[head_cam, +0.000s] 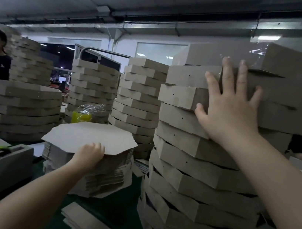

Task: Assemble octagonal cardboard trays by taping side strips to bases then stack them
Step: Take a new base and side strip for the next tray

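Brown cardboard trays, octagonal and assembled, in tall stack point(188, 158) at right on green table point(114, 206); right hand point(229, 113) flat against upper trays, fingers spread and straight. At centre, pile of flat octagonal bases point(106, 176); left hand point(89, 155) curled over near edge of top base point(93, 135). Hands well apart. At lower left, grey tape dispenser point(3, 167). Behind, further tray stacks point(139, 97).

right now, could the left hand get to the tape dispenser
Probably yes. The left hand grips the top base sheet, and the tape dispenser sits just to its left with nothing standing between them.
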